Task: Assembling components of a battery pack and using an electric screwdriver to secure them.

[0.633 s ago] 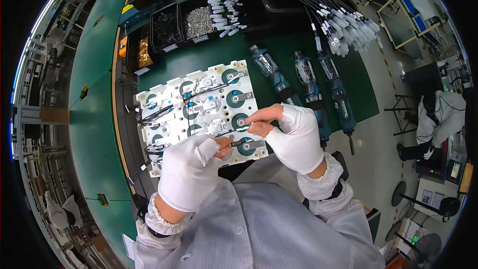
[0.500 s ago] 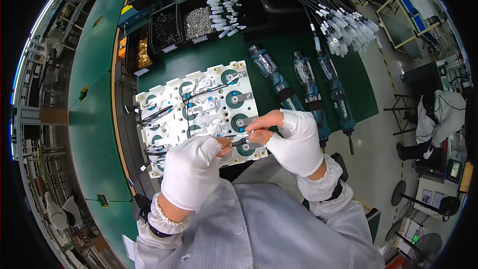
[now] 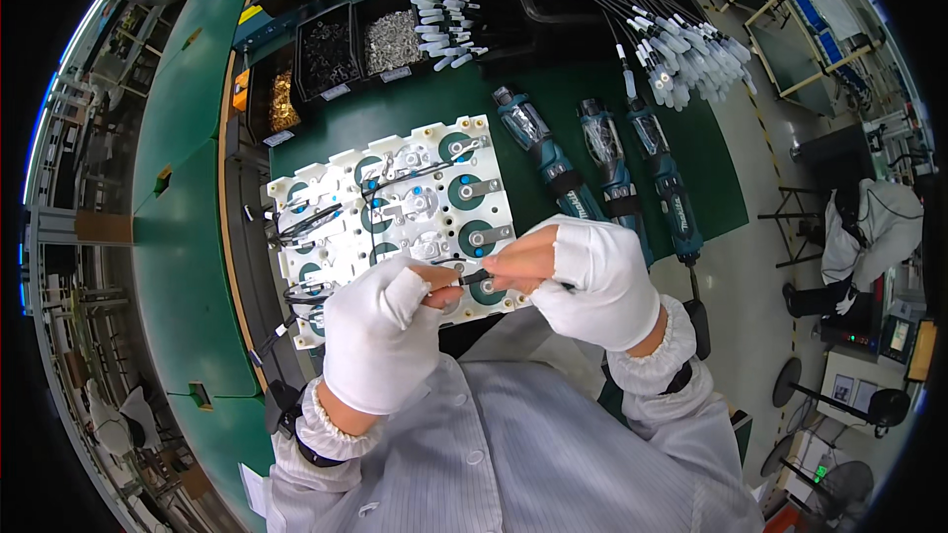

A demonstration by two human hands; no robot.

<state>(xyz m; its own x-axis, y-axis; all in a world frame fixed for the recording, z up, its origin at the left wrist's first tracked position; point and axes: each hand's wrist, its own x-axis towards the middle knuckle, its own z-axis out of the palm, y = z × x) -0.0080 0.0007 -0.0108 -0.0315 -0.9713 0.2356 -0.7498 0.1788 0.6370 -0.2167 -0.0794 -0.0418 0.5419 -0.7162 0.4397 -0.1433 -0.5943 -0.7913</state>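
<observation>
Both my hands wear white fingerless gloves and meet over the near right part of a white plate (image 3: 449, 222) fitted with metal tabs, green discs and black leads. My left hand (image 3: 390, 321) is closed, thumb and fingertips pinching the left end of a short black cable piece (image 3: 475, 277). From the right, my right hand (image 3: 583, 271) presses its fingers together at the cable's other end; its fingertips partly hide that end. A small dark bit shows under the right glove. Black cables (image 3: 306, 227) lie bundled across the plate's left side.
Three teal power screwdrivers (image 3: 548, 153) lie right of the plate. Behind it stand black bins of brass parts (image 3: 283, 104), black parts (image 3: 329, 51) and silver parts (image 3: 393, 43). Capped cables (image 3: 681, 54) hang at the back right. A person (image 3: 869, 237) is at the far right.
My right hand has turned and its fingers have straightened over the cable end. The white piece seen between the hands is now largely hidden. My left hand keeps its pinch.
</observation>
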